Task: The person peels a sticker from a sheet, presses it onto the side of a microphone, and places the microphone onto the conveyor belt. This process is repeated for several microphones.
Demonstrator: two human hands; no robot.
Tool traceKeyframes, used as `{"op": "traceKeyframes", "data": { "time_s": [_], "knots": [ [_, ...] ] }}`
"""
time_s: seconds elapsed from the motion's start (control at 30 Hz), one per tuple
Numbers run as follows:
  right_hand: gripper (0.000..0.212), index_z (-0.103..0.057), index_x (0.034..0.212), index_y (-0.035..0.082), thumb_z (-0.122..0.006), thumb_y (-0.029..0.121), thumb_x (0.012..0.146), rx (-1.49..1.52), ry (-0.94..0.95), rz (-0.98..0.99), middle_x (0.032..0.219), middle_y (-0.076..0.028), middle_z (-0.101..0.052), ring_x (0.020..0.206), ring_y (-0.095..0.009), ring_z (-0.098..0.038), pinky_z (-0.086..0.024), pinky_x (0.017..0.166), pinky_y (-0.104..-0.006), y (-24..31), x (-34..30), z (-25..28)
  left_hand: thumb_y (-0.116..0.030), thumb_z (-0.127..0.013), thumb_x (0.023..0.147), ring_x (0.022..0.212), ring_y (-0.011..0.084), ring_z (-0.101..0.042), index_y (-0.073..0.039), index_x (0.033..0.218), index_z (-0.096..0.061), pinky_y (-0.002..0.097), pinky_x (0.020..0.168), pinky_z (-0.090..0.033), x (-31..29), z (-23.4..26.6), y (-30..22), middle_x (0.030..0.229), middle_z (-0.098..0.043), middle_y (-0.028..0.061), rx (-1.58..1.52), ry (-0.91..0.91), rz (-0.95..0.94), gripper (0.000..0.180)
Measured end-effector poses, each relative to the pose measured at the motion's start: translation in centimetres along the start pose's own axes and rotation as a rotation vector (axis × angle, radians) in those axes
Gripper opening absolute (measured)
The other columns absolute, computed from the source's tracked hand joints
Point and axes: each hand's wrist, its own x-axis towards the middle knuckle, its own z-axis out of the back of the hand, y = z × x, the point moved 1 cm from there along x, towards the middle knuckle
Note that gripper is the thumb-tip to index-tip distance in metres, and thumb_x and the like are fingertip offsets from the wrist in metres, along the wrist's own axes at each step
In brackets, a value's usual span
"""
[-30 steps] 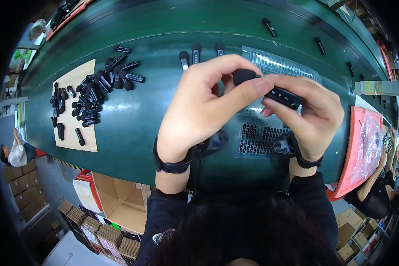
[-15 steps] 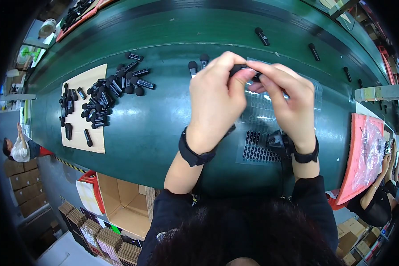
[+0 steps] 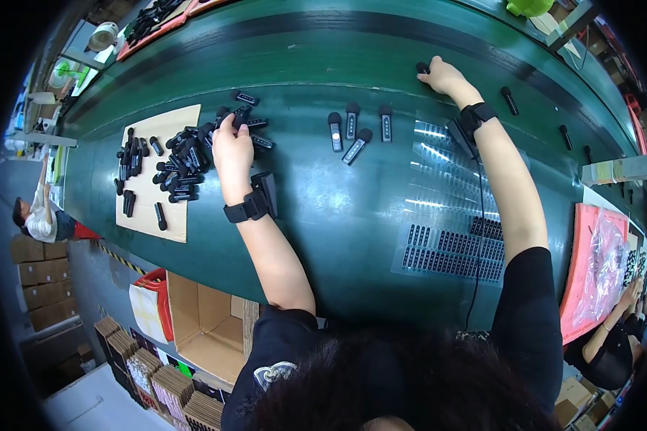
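My left hand (image 3: 233, 147) is at the right edge of a heap of small black microphones (image 3: 190, 154) with round foam tops. Its fingers are closed on one small black microphone (image 3: 242, 113). Far to the right, on the raised dark green strip, my right hand (image 3: 442, 75) has its fingertips closed round another small black microphone (image 3: 423, 68), partly hidden by the hand. Between the hands lie several microphones (image 3: 352, 122), one with a pale round spot. Clear sheets with rows of black labels (image 3: 453, 248) lie below the right forearm.
Part of the heap rests on a cardboard sheet (image 3: 144, 223). More microphones (image 3: 509, 100) are spaced along the far right. A pink foam tray (image 3: 579, 273) with clear plastic stands at the right, near another person's arm. An open carton (image 3: 208, 323) sits below the table's front edge.
My hands were together at the middle over a dark piece; now they are far apart, left at the heap, right on the far microphone. More microphones show in the middle.
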Motion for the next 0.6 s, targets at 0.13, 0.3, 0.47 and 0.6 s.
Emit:
{"op": "traceKeyframes", "data": {
  "time_s": [0.13, 0.3, 0.47, 0.6],
  "knots": [
    [0.036, -0.052, 0.093, 0.001, -0.055, 0.035, 0.08, -0.038, 0.125, 0.17, 0.072, -0.011, -0.057, 0.069, -0.026, -0.057, -0.046, 0.064, -0.0341, 0.0, -0.1, 1.0, -0.007, -0.056, 0.077, 0.083, 0.0208, -0.055, -0.009, 0.109, -0.054, 0.0291, 0.074, -0.044, 0.1, 1.3, 0.2, 0.097, -0.057, 0.0128, -0.052, 0.047, 0.061, 0.032],
    [0.027, -0.055, 0.107, 0.004, -0.054, 0.015, 0.083, 0.738, -0.018, 0.356, 0.07, -0.002, -0.053, 0.053, -0.005, -0.047, -0.044, 0.049, -0.0201, 3.8, -10.4, 7.3, 0.006, -0.061, 0.069, 0.083, 0.0133, -0.051, -0.002, 0.105, -0.053, 0.0236, 0.071, -0.044, -2.2, 5.9, -4.9, 0.097, -0.055, 0.0085, -0.715, -0.012, -0.056, 0.038],
    [0.025, -0.057, 0.101, -0.002, -0.058, 0.002, 0.077, 1.276, -0.087, 0.468, 0.081, -0.008, -0.061, 0.065, -0.01, -0.057, -0.048, 0.058, -0.0203, 4.8, -19.3, 8.5, 0.012, -0.061, 0.065, 0.08, 0.0143, -0.055, 0.007, 0.098, -0.051, 0.0228, 0.069, -0.047, -6.2, 8.4, -11.5, 0.093, -0.055, 0.0114, -1.267, 0.196, -0.108, 0.035],
    [0.024, -0.06, 0.095, -0.002, -0.062, -0.003, 0.071, 1.229, -0.133, 0.434, 0.083, -0.01, -0.062, 0.073, -0.013, -0.06, -0.049, 0.062, -0.0211, 6.5, -23.2, 7.9, 0.018, -0.058, 0.062, 0.081, 0.0142, -0.055, 0.002, 0.097, -0.049, 0.0252, 0.07, -0.048, -8.8, 9.1, -13.5, 0.095, -0.05, 0.0101, -1.45, 0.516, -0.24, 0.04]
  ]
}}
